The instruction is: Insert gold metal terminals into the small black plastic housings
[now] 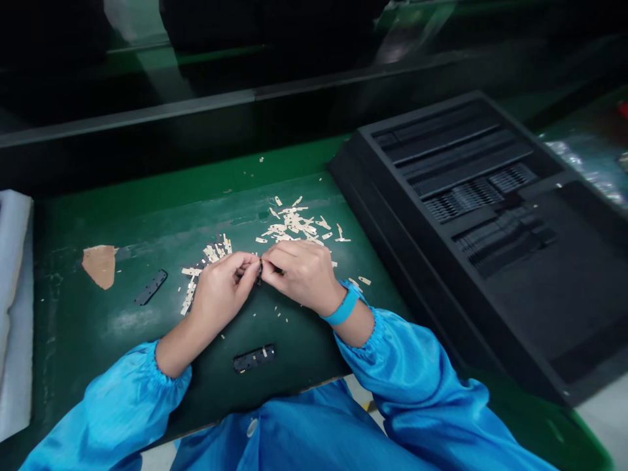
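Over the middle of the green table, my left hand [222, 282] and my right hand [300, 271] meet fingertip to fingertip. Both are closed in a pinch around a small dark piece [258, 275], mostly hidden by the fingers, so its kind does not show. Behind my right hand lies a loose pile of small cream-coloured flat pieces [294, 222]. A second cluster of pale strips [216, 250] spreads beside my left hand. Nearer my body rests a black oblong plastic part [254, 358] with small metallic spots. Another black oblong part [151, 288] lies to the left.
A large black tray stack [417, 261] with slotted rows stands along the right side. At the left edge is white foam [14, 314]. A torn brown scrap [101, 265] lies on the green mat [118, 327]. A dark ledge [196, 111] runs across the back.
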The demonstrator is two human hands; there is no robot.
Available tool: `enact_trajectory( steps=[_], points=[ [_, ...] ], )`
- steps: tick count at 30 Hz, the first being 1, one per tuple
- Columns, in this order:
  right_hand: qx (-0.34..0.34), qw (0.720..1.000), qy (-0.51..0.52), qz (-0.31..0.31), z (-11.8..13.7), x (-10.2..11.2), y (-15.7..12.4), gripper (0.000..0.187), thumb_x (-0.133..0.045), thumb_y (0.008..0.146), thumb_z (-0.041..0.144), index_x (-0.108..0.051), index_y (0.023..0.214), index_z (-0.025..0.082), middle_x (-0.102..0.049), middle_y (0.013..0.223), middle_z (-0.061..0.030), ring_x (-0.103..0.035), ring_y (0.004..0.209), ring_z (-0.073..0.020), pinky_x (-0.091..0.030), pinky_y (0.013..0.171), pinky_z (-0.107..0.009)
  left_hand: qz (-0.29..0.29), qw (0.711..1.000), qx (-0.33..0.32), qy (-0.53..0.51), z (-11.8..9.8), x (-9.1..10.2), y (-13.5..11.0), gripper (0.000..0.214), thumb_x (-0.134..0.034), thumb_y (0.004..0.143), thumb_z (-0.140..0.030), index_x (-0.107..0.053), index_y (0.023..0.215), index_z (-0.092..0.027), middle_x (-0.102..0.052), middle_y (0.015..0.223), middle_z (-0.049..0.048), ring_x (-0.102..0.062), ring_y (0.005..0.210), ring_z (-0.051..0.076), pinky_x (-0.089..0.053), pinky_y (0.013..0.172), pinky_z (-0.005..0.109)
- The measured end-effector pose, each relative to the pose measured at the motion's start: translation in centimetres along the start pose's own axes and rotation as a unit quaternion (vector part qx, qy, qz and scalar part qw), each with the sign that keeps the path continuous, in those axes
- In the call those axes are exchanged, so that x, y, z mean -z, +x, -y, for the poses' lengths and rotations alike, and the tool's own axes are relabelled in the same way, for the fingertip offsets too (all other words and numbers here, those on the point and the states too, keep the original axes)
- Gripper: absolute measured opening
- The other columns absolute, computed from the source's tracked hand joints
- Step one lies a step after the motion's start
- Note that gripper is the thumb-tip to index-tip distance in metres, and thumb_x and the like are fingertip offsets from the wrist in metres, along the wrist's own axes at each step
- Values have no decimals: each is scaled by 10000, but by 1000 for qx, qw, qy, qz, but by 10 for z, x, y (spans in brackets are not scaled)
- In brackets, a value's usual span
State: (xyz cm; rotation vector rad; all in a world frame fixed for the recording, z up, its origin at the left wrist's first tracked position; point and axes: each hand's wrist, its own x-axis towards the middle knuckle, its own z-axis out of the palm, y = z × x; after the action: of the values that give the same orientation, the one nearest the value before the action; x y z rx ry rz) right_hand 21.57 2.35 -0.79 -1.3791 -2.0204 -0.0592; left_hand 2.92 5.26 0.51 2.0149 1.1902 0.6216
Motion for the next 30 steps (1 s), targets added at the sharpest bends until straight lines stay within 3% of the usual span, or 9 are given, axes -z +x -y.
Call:
enact_trajectory(
  steps=[5,11,15,18,21,24,26,28,30],
  points=[
    [-38,997,68,-12,-1,1,2,236,-553,923,140,-709,764,217,-769,806,-6,-711,729,-150,-534,700,-276,16,991,57,-120,-1,-1,1,168,-603,959,-341,-695,942,-202,-762,877,29,-723,739,169,-567,672,256],
    [-18,999,47,6,0,3,0,157,-586,933,177,-721,859,211,-795,894,-23,-733,793,-172,-537,710,-295,-26,1000,-17,1,-2,-2,-1,132,-596,960,-258,-707,907,-210,-736,843,11,-667,695,144,-522,692,252],
    [-20,999,32,3,5,2,-1,189,-564,919,152,-683,789,219,-766,809,-11,-697,724,-160,-521,684,-291,-31,998,-50,31,-2,-2,-2,148,-590,965,-246,-723,909,-218,-726,869,22,-654,722,148,-515,695,258],
    [-69,996,60,-22,4,2,1,180,-550,886,129,-665,781,219,-732,776,-6,-671,688,-149,-510,651,-274,-44,998,-46,-3,0,-2,0,137,-618,948,-266,-743,921,-217,-694,946,45,-651,776,154,-533,692,259],
    [-128,989,55,-56,-8,6,1,167,-571,903,149,-676,800,226,-717,756,4,-651,650,-139,-496,629,-259,-56,993,14,-101,4,-4,3,136,-678,911,-316,-760,914,-207,-679,974,56,-661,784,154,-562,682,266],
    [-160,982,-61,-77,-30,14,0,194,-640,932,237,-683,744,217,-702,685,-16,-635,620,-166,-458,589,-280,-45,957,121,-259,7,-6,5,207,-730,869,-382,-748,936,-187,-704,832,34,-677,696,151,-595,647,276],
    [-167,979,-105,-59,-39,16,-1,181,-604,950,220,-714,807,198,-738,773,-64,-668,706,-209,-480,628,-310,-50,921,168,-349,7,-8,7,260,-780,822,-393,-725,947,-171,-712,774,21,-700,687,154,-617,663,283],
    [-155,984,-70,-45,-37,15,0,235,-517,953,138,-735,1036,172,-765,1044,-129,-700,924,-266,-535,773,-377,-63,894,190,-402,6,-10,7,292,-829,773,-379,-700,921,-163,-723,770,15,-724,704,153,-628,698,280],
    [-141,989,41,-31,-25,9,1,312,-487,960,119,-703,1180,171,-738,1196,-141,-685,1076,-279,-543,914,-433,-66,878,203,-428,4,-12,7,314,-855,747,-366,-685,910,-158,-735,772,17,-737,710,149,-628,713,269]
  ],
)
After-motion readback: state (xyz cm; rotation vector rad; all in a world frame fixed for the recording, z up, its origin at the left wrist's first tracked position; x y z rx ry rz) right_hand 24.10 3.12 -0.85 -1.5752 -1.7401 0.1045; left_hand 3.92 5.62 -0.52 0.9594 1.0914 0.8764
